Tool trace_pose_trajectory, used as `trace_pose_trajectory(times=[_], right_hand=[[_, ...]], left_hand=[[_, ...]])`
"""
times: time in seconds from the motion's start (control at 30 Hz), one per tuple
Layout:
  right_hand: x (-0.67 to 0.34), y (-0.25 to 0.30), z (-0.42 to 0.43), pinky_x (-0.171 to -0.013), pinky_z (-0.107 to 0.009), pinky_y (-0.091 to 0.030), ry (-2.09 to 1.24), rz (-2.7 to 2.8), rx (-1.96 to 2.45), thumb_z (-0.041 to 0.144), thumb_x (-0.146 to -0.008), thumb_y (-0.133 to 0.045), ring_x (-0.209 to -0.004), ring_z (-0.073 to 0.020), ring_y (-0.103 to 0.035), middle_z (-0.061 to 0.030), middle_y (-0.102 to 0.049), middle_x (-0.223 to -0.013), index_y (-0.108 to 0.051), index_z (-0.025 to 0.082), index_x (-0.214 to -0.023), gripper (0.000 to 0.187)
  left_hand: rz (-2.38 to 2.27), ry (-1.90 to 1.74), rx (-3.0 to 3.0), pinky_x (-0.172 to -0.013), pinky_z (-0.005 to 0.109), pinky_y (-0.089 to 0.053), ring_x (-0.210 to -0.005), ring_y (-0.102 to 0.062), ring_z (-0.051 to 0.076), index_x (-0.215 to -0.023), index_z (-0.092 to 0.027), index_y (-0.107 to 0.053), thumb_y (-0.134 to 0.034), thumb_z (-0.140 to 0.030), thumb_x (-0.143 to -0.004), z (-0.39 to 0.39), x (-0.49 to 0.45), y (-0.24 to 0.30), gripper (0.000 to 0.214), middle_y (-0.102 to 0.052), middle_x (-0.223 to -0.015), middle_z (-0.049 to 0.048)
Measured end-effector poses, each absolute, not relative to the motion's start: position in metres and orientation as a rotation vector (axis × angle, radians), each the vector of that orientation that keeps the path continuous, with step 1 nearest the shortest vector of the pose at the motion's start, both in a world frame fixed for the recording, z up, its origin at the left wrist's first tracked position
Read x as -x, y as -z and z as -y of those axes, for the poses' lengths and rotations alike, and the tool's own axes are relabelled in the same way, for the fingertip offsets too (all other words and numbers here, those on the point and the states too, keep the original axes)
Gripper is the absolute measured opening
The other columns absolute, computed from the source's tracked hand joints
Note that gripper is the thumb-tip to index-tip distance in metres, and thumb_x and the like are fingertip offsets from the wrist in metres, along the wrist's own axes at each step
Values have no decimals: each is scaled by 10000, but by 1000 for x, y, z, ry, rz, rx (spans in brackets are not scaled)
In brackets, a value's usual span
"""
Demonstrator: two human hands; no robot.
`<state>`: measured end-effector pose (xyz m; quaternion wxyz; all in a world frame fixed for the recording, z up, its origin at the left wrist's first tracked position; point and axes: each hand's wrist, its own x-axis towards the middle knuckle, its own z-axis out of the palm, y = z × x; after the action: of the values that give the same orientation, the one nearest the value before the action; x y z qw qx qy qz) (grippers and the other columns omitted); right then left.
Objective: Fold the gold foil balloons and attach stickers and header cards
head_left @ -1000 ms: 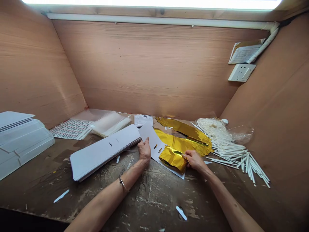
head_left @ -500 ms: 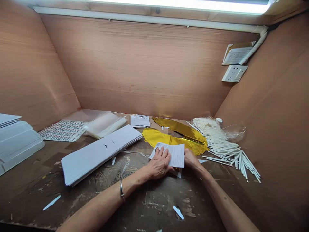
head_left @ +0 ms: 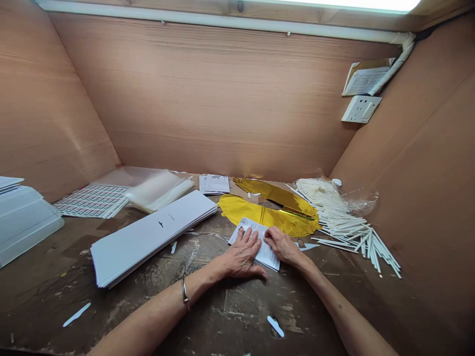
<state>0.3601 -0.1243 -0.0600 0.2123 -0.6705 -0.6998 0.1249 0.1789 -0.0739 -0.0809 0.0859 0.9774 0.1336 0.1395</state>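
A white printed card [head_left: 267, 253], which looks folded, lies slanted on the brown table in front of me. My left hand [head_left: 243, 254] rests flat on its left part, fingers spread and thumb stretched toward me. At the card's right side, my right hand [head_left: 281, 243] has its fingers curled and pressed together at the card; the exact grip is partly hidden. Just beyond both hands is a shiny gold foil piece [head_left: 245, 208], with a second gold foil strip [head_left: 263, 190] behind it. A long stack of white card sheets [head_left: 144, 237] lies to the left.
White paper sticks [head_left: 345, 222] spill from a clear bag at right. Clear plastic sleeves [head_left: 159, 190], a sticker sheet [head_left: 92, 200] and small printed cards [head_left: 217, 184] lie at the back. A translucent plastic box [head_left: 25, 222] stands far left. White offcuts [head_left: 275, 326] are scattered about.
The card's right part, raised before, now lies down flat. My right hand has come from behind its edge to on top, moving left. My left hand stays on the card.
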Motion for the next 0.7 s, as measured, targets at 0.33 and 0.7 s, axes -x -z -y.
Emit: trace_pose_trajectory(times=[0.33, 0.7], right_hand=[[-366, 77, 126, -645, -254, -356, -469, 1823, 1879, 264, -782, -453, -719, -136, -497, -12, -537, -796, -478, 193, -788, 76], [-398, 73, 126, -762, -376, -424, -361, 1405, 1854, 432, -514, -684, -878, -263, -537, -101, -572, -970, -565, 175, -999, 562]], left_hand=[[-1059, -1154, -889, -517, 277, -481, -591, -587, 163, -758, -111, -517, -696, -415, -575, 65, -176, 64, 397, -589, -653, 35], [-685, -1072, -640, -680, 340, -491, -693, -622, 215, -737, -116, -638, -586, -63, -441, 104, -238, 74, 305, -671, -733, 51]])
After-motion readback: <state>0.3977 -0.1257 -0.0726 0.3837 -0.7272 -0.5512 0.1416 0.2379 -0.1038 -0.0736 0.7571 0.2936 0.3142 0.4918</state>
